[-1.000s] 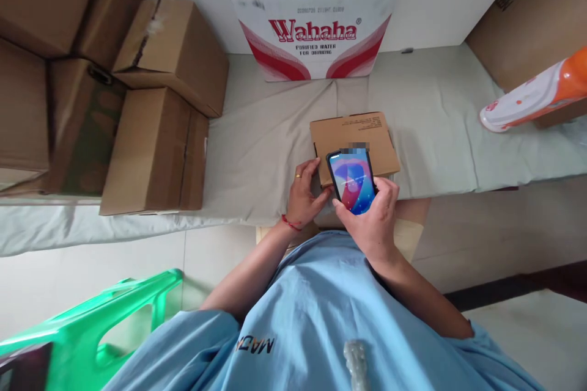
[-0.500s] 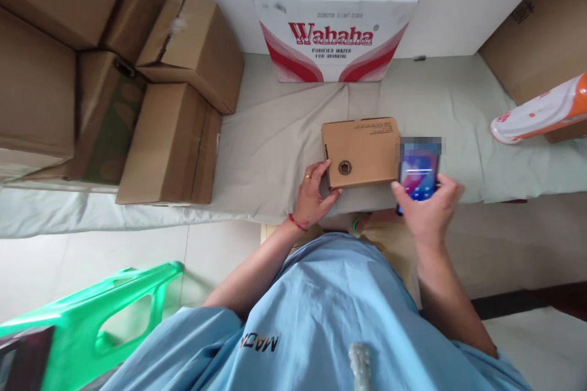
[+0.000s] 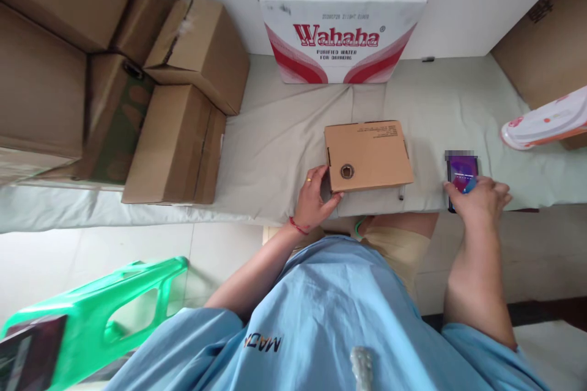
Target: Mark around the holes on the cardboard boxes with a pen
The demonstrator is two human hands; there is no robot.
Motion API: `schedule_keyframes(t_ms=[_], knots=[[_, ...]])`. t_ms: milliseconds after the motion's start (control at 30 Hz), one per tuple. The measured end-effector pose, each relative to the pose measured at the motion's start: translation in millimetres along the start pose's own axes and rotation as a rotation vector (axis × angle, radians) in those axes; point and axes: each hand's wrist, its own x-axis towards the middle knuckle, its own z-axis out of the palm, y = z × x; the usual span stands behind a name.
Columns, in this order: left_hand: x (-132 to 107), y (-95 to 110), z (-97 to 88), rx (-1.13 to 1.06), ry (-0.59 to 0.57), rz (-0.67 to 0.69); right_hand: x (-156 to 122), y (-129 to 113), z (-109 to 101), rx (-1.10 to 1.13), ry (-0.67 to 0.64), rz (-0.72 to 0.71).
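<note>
A small flat cardboard box [image 3: 371,153] lies on the pale cloth, with a dark round mark near its left front corner and printed lines at the back right. My left hand [image 3: 316,198] grips that left front corner, fingers along the left side and thumb at the front edge. To the right of the box, my right hand [image 3: 479,198] is closed round the lower part of a smartphone [image 3: 462,171], whose lit screen faces up. The phone is at the cloth's surface; whether it rests there I cannot tell. By the box's front right edge lies a small dark object [image 3: 401,193].
Several cardboard boxes [image 3: 160,140] are stacked at the left. A white and red water carton [image 3: 342,30] stands at the back. On the right are a white and orange package [image 3: 545,119] and a large carton [image 3: 545,43]. A green plastic stool [image 3: 87,311] stands lower left.
My right hand has moved right with the smartphone, away from the box, and lowered it towards the cloth. The small dark object now shows beside the box. My left hand stays at the corner.
</note>
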Motion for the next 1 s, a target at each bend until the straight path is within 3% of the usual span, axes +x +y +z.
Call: schedule_keyframes(t_ms=[67, 133, 233, 367, 500, 600, 700, 800, 1000], knots=[[0.2, -0.6, -2.0, -0.062, 0.001, -0.014, -9.2, -14.7, 5.8, 0.101, 0.037, -0.15], [0.3, -2.2, -5.1, -0.156, -0.018, -0.024, -23.2, -37.4, 11.0, 0.288, -0.042, -0.245], [1.1, -5.9, -9.7, -0.265, -0.052, -0.046, -47.6, -74.1, 20.2, 0.479, -0.265, -0.306], [6.4, -9.7, -12.6, -0.307, 0.024, -0.16, -73.5, -102.2, 31.8, 0.485, -0.32, -0.337], [17.7, -5.2, -16.0, -0.397, 0.04, -0.33, -85.5, -104.3, 33.9, 0.563, -0.345, -0.332], [25.6, 2.7, -22.6, -0.583, 0.053, -0.542, -89.0, -101.9, 31.6, 0.611, -0.334, -0.335], [29.3, 10.4, -31.3, -0.692, 0.006, -0.682, -91.3, -102.4, 29.8, 0.648, -0.339, -0.344], [28.2, 17.3, -37.3, -0.708, -0.038, -0.71, -93.5, -104.6, 29.8, 0.691, -0.364, -0.361], [17.7, 30.6, -37.9, -0.689, 0.037, -0.627, -95.5, -103.1, 32.0, 0.776, -0.382, -0.389]])
